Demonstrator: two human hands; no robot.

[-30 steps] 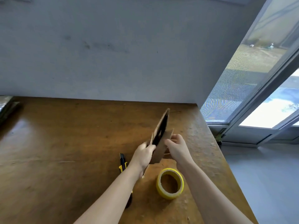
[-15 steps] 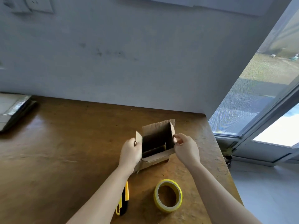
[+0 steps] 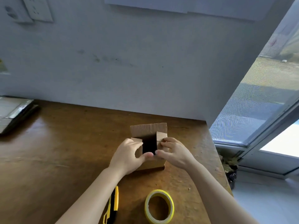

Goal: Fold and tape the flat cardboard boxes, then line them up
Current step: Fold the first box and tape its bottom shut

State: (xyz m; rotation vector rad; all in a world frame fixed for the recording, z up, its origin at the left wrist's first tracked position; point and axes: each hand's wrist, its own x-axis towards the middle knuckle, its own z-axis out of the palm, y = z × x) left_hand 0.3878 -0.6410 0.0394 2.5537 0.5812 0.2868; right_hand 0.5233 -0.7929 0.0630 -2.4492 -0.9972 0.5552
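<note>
The left hand and the right hand are close together in the middle of the frame, each pressing on a small side flap of the little brown cardboard box. The thumbs nearly meet over the near edge. The fingers are bent onto the flaps, not closed around anything. The box stands open on the brown wooden counter, with its far flap sticking up and a dark hole between the two side flaps.

To do this step well, I think both side flaps should be pushed down flat and even, and then the far flap and the near one should come over them so the edges meet in a straight line. One hand should hold the flaps shut while the other gets the tape.

The round roll of yellow tape lies near the bottom of the frame, just below the box. The yellow and black cutter knife lies to its left. More flat cardboard waits at the left edge.
</note>
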